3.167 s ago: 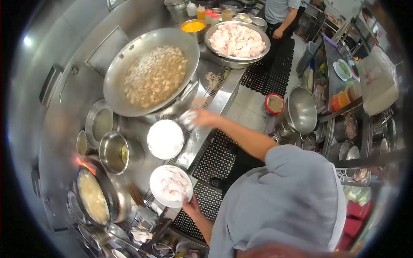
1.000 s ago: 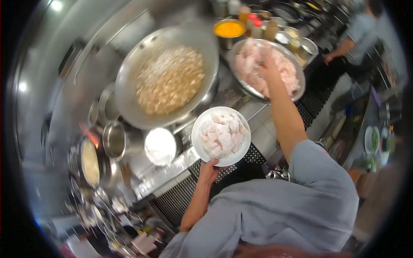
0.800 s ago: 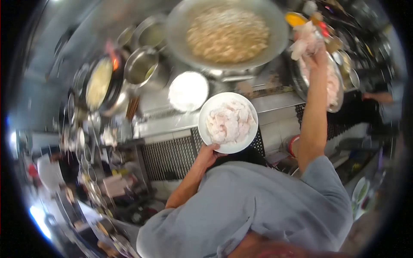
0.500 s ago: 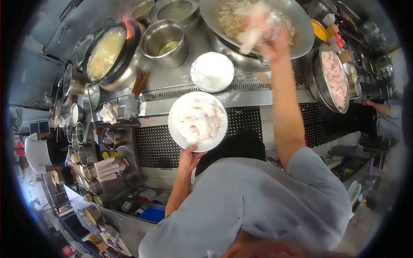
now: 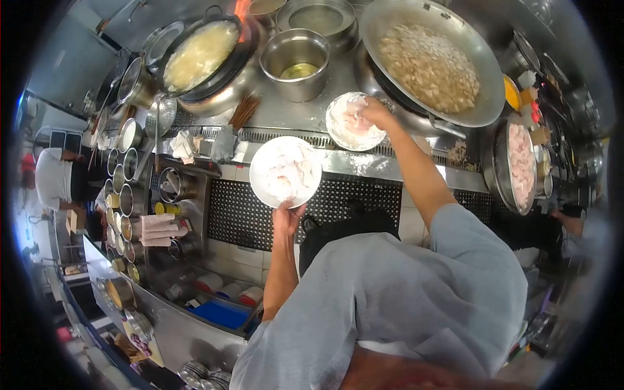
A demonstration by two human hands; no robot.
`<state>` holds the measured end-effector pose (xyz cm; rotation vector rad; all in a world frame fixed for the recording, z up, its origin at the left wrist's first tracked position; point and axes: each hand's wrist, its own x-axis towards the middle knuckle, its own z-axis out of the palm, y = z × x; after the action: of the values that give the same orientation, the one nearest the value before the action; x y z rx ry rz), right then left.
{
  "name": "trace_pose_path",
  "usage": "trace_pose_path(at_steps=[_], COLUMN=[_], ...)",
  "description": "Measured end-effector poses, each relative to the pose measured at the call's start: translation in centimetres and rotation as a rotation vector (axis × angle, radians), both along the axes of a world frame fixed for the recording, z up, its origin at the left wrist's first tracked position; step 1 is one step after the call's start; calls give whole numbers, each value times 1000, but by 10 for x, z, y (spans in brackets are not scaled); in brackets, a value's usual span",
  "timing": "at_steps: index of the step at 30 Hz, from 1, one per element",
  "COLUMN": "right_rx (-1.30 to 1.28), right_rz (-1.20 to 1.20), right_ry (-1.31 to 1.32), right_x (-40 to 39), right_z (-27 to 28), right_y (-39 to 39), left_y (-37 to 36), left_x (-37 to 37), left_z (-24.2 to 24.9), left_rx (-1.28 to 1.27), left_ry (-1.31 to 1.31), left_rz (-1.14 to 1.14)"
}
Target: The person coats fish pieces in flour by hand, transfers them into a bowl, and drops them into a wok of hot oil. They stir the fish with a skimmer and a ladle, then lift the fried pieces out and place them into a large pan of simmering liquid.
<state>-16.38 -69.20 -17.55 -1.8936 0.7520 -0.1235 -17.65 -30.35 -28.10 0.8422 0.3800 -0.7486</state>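
My left hand (image 5: 286,218) grips the near rim of a white plate (image 5: 259,184), held out level in front of the stove edge. Pale raw meat pieces (image 5: 286,174) dusted with white powder lie on it. My right hand (image 5: 374,114) reaches into a white bowl of powder (image 5: 338,133) on the steel counter. Its fingers are bent down and whitened; whether a pale piece of meat lies under them is hard to make out. Behind that hand sits a wide wok (image 5: 484,107) full of small pale-brown pieces in liquid.
A second wok (image 5: 201,55) bubbles over a flame (image 5: 242,10) at left. A steel pot (image 5: 296,83) stands between the woks. At right is a metal bowl of raw pink meat (image 5: 520,156). Co-workers (image 5: 53,179) stand at far left and right.
My right hand has come down from over the big wok into the powder bowl. The view has shifted, and my left hand still holds the plate.
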Motion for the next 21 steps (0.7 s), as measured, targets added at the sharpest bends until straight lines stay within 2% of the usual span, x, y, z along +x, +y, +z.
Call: trace_pose_path(at_steps=[2, 3, 5, 6, 8, 9, 10, 12, 13, 15, 16, 17, 18, 19, 21], right_rx=[-237, -236, -214, -216, -666, -641, -766, -731, -779, -891, -922, -961, -1018, -1087, -1158], right_rz=[155, 164, 411, 430, 743, 759, 856, 1233, 1171, 933, 857, 811, 787, 740, 610], right_ry=[102, 106, 426, 427, 382, 443, 445, 602, 538, 284, 158, 51, -24, -44, 18], right_x=[-1, -1, 5, 13, 26, 26, 34, 58, 61, 57, 59, 64, 73, 68, 51], right_z=[25, 44, 76, 66, 35, 60, 35, -1, 3, 10, 6, -1, -12, -27, -41], right_y=[6, 8, 8, 0, -18, -10, -23, -62, -57, -43, -43, -37, -32, -29, 25], left_y=[-10, -13, -19, -21, -24, -23, -26, -30, -27, -31, -24, -27, -19, -22, -35], left_x=[0, 1, 3, 3, 3, 5, 7, 4, 7, 8, 7, 9, 10, 1, 4], left_z=[2, 0, -2, -1, 2, 1, 0, 2, -16, -39, -19, -45, -37, -13, -30], left_rx=[21, 23, 16, 18, 72, 60, 50, 75, 58, 2, 26, 15, -35, 20, 12], left_ry=[-25, -20, -3, 1, 11, 3, 41, 50, 104, -16, 71, 3, -14, -9, -25], left_rz=[1, 10, 18, 36, 32, 11, -23, 79, 88, 130, 141, 153, 155, 133, 154])
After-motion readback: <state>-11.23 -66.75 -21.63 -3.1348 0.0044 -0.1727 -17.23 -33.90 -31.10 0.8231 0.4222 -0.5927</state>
